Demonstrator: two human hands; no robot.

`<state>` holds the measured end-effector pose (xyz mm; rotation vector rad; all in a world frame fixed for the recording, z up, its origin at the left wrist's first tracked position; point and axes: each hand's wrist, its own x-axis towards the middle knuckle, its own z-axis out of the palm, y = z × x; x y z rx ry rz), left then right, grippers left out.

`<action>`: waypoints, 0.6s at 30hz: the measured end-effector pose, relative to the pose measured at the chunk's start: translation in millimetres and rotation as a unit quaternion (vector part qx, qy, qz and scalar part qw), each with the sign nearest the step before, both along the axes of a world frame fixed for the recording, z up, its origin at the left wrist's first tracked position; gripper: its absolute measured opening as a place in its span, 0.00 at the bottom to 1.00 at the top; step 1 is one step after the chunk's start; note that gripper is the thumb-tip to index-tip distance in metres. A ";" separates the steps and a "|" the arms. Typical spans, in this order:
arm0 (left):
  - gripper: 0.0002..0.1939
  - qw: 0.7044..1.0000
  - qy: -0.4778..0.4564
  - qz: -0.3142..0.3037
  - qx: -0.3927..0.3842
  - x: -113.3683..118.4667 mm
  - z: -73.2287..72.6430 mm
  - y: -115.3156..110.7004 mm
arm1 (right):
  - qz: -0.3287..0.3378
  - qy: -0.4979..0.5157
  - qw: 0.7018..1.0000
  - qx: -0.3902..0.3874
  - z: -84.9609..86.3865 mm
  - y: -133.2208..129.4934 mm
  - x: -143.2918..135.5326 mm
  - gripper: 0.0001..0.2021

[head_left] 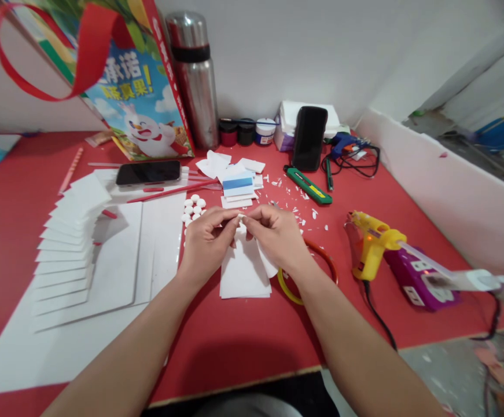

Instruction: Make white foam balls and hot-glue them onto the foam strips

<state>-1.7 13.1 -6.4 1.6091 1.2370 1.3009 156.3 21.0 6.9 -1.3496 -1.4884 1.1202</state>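
My left hand (pixel 210 234) and my right hand (pixel 275 231) meet over the middle of the red table. Thumbs and forefingers of both pinch a small white piece (pixel 241 218), mostly covered by the fingertips; it looks like paper. Beneath them lie white paper sheets (pixel 243 275), cut to a narrow shape. Several round white discs (pixel 194 206) sit just left of my left hand, partly hidden by it. A red-and-yellow ring (pixel 289 288) lies under my right wrist. White paper scraps are scattered beyond the hands.
Fanned white cards (pixel 63 255) and large white boards (pixel 160 243) spread at left. A yellow glue gun (pixel 373 243) and purple power strip (pixel 425 281) stand at right. Behind are a green cutter (pixel 308 185), a propped phone (pixel 310 138), a steel flask (pixel 197 87) and a gift bag (pixel 134 98).
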 end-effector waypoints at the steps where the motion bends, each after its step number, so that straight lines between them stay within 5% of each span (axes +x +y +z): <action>1: 0.06 1.000 0.001 0.000 0.006 1.1 0.0 -0.7 | -0.015 -0.007 1.000 0.016 -0.6 -1.8 -1.8 0.09; 8: 0.07 0.998 0.043 0.018 0.045 4.9 -0.7 -4.1 | -0.031 -0.199 0.962 0.186 -4.1 -10.9 -8.7 0.10; 18: 0.14 0.968 0.152 0.013 0.199 -0.5 -9.2 -2.0 | -0.016 -0.123 0.982 0.142 1.7 -12.9 -2.6 0.09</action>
